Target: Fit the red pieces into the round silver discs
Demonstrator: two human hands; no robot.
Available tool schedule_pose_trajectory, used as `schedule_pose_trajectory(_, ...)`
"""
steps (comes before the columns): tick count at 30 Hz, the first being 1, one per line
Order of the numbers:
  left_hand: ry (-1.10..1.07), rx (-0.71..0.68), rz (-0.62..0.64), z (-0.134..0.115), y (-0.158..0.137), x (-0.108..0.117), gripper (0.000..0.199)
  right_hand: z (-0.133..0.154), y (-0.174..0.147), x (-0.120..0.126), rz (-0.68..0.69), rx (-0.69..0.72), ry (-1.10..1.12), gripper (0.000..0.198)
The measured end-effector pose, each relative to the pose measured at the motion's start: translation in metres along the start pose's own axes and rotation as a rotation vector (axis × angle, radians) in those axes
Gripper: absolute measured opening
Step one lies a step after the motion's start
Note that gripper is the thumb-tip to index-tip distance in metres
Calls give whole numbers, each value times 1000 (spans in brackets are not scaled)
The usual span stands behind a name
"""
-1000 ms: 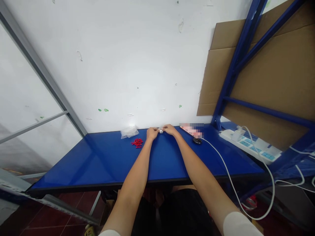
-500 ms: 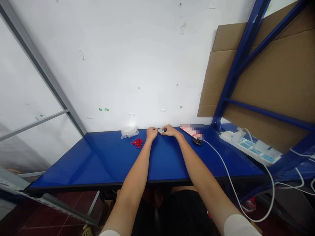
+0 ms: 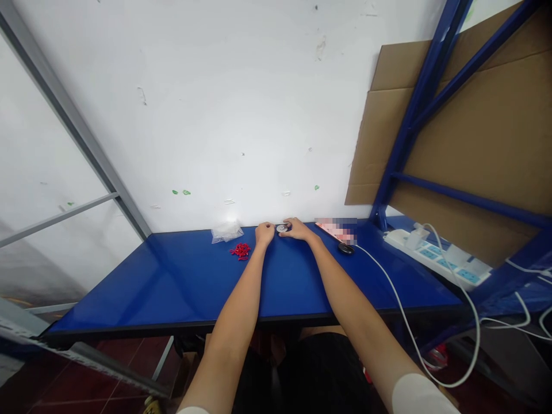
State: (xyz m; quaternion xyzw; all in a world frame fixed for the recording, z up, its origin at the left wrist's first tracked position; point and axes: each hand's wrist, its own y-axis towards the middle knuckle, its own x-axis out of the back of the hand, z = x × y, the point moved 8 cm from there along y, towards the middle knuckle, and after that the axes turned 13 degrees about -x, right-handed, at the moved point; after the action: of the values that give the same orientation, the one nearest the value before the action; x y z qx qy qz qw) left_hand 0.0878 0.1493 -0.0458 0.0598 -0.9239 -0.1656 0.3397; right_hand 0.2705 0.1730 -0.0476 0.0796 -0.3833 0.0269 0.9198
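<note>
Tabletop [image 3: 164, 276], glossy blue, against white wall [image 3: 215, 115]; right hand [image 3: 296, 229] half-open at pale disc [image 3: 282, 229], left hand [image 3: 264, 233] nearly closed, grips unclear.

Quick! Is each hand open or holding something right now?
Left hand: curled; can't tell whether it holds anything.
Right hand: curved partway around the small round disc; can't tell whether it's gripped.

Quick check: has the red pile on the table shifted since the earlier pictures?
No, the red pile shows no shift against the blue table.
</note>
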Motion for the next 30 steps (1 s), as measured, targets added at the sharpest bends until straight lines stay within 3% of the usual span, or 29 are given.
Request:
schedule_pose_trajectory(2, 4, -6, -4, -2, 1, 0, 31, 1, 1, -2, -8, 27, -16, 67)
schedule_pose_trajectory(5, 9, -9, -9, -3, 1, 1, 31, 4, 2, -5, 3, 67, -68, 44)
schedule_pose_trajectory(7, 8, -5, -10, -2, 1, 1, 32, 4, 3, -5, 1, 63, -80, 38)
schedule_pose_trajectory(22, -5, 2, -12, 2, 5, -1, 29, 7, -4, 4, -95, 22, -49, 30)
schedule_pose_trajectory(30, -22, 30, -13, 10, 8, -3, 31, 3, 2, 7, -68, 6, -31, 31)
